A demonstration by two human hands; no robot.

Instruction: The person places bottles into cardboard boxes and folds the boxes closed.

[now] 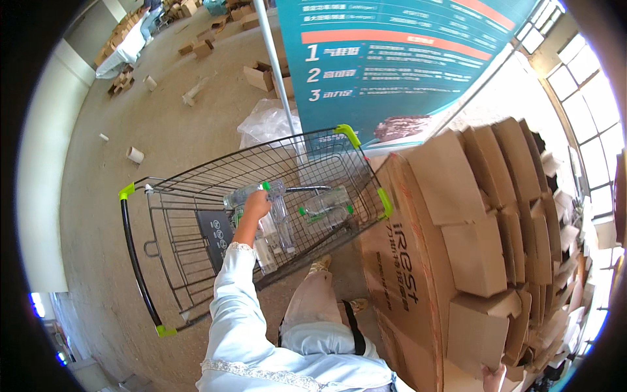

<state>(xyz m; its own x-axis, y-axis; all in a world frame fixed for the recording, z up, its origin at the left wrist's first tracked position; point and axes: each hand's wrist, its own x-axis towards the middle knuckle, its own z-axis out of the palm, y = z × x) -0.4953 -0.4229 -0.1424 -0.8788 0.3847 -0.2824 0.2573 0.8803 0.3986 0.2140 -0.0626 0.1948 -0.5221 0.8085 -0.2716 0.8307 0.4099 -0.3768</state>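
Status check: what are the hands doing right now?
Left hand grips clear bottle over wire cart. Right hand partly seen, under cardboard stack. More bottles in cart.

The left hand's fingers curl out of sight around a clear plastic bottle, so their grip cannot be judged. Only a sliver of the right hand shows at the lower edge, behind the big stack of folded cardboard boxes. The teal banner is cut off at the top edge.
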